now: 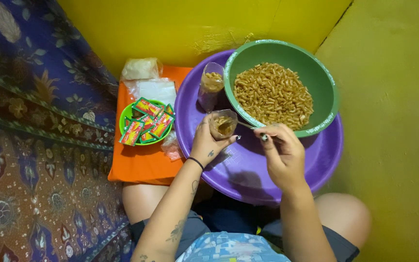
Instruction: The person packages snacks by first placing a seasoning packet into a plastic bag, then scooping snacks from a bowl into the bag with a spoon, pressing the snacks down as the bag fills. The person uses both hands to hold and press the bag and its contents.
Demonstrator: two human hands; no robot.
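One head-worn camera looked almost straight down from above the seated person, close enough that their forearms and knees filled the lower edge. It faced a yellow wall corner (267, 24) at the top, with a patterned cloth (35, 145) along the left. No second view shared the scene.

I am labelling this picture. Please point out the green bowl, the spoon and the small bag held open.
green bowl (326, 80): head view, bare inner wall.
spoon (246, 125): head view, handle.
small bag (223, 124): head view, clear side.
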